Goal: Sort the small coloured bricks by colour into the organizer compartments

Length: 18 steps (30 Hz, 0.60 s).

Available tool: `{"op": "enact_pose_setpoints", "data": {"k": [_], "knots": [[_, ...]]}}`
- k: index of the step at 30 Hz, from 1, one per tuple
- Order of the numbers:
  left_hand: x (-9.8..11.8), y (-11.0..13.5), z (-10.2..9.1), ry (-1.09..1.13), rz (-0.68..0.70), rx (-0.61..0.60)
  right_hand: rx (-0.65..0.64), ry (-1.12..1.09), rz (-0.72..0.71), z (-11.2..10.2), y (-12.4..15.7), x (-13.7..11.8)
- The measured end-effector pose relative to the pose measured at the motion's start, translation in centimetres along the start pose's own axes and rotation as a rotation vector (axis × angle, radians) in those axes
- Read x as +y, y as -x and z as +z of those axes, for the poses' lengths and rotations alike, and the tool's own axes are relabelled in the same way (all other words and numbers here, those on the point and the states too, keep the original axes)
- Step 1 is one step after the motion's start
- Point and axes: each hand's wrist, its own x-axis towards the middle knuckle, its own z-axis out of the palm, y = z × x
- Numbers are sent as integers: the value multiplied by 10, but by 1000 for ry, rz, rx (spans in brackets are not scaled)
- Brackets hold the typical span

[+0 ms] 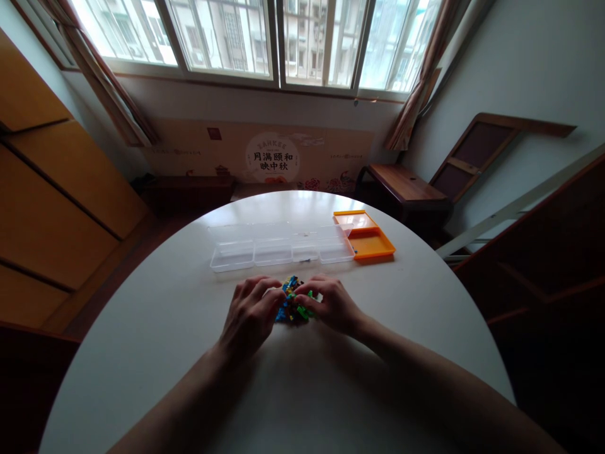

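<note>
A small pile of coloured building bricks [293,302], blue, green and yellow, lies on the round white table [189,328] in front of me. My left hand [250,315] rests on the pile's left side with its fingers curled onto the bricks. My right hand [331,304] sits on the right side, fingers bent and pinching at the green pieces. Which single brick each hand grips is hidden by the fingers.
Beyond the pile stand a clear plastic compartment box [278,249] and an orange tray [366,236] at its right. A wooden chair [411,186] stands behind the table at right, wooden cabinets [51,202] at left, windows at the back.
</note>
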Motion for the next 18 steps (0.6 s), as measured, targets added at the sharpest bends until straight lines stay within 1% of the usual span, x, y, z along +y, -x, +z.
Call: {"op": "enact_pose_setpoints", "data": {"k": [4, 8, 13, 18], "knots": [[5, 0, -1, 5, 62, 29, -52, -31, -35, 9, 1, -4], [6, 0, 0, -2, 84, 42, -61, -39, -8, 10, 2, -2], [4, -1, 1, 1, 85, 50, -43, -41, 1, 10, 2, -1], [2, 0, 0, 12, 67, 62, 3, -27, -5, 10, 2, 3]]}}
